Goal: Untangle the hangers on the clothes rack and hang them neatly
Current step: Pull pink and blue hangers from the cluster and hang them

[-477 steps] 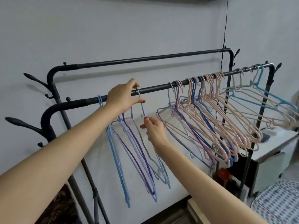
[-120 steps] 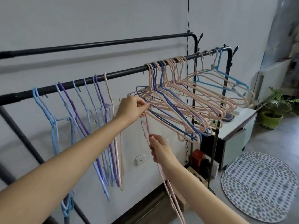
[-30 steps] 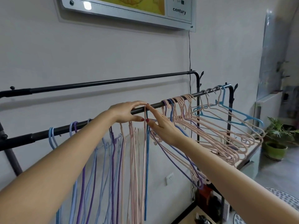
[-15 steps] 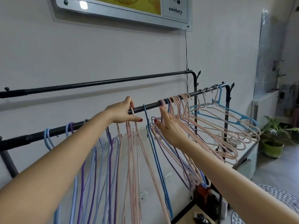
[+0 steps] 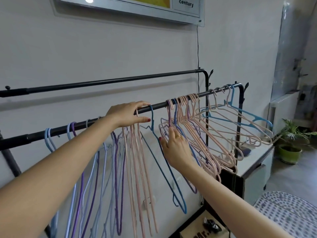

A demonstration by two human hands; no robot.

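Tangled hangers [image 5: 197, 133] bunched on front rail [image 5: 159, 105], right half. Right hand [image 5: 175, 145] grip clamped on purple hanger [image 5: 169, 115] neck; left hand [image 5: 127, 115] flat on rail, fingers apart. Risk: pulling purple drags interlocked pink neighbours off. Count: two rails; sorted hangers [image 5: 120, 169] roughly a dozen, exact number unclear

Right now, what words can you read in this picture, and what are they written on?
"century": on the white corner of the wall sign above the clothes rack.
"Mr.": on the brown cardboard box on the floor; what follows is cut off by the frame edge.
No other writing shows: the hangers, cabinet and plant pot carry none that can be made out.
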